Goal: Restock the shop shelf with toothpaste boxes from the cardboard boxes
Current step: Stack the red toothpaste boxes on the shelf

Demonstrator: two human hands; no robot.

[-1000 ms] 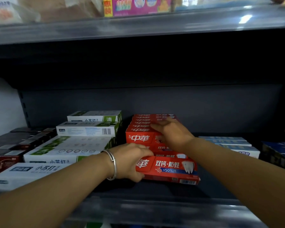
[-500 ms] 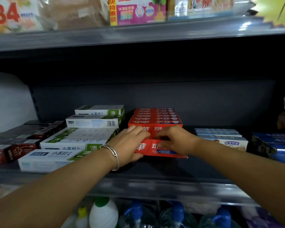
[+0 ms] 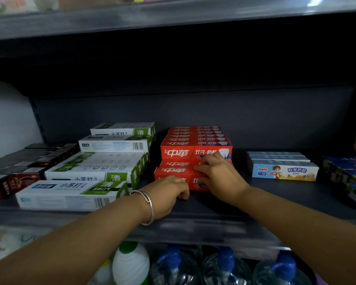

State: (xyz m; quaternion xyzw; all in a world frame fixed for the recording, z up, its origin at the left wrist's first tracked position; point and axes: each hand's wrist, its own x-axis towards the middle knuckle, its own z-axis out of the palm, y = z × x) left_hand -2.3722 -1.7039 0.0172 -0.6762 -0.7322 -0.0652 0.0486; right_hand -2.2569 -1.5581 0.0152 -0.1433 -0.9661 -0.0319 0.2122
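I see dark shelf, mid-frame; left hand fingers curled and right hand fingers flat, both on red toothpaste boxes.

— What carries it all?
— A dark grey shelf across the middle of the frame.
— And on it?
— Dark red boxes far left, white-and-green boxes centre-left, red toothpaste boxes centre, pale blue boxes right, dark blue packs at the right edge.
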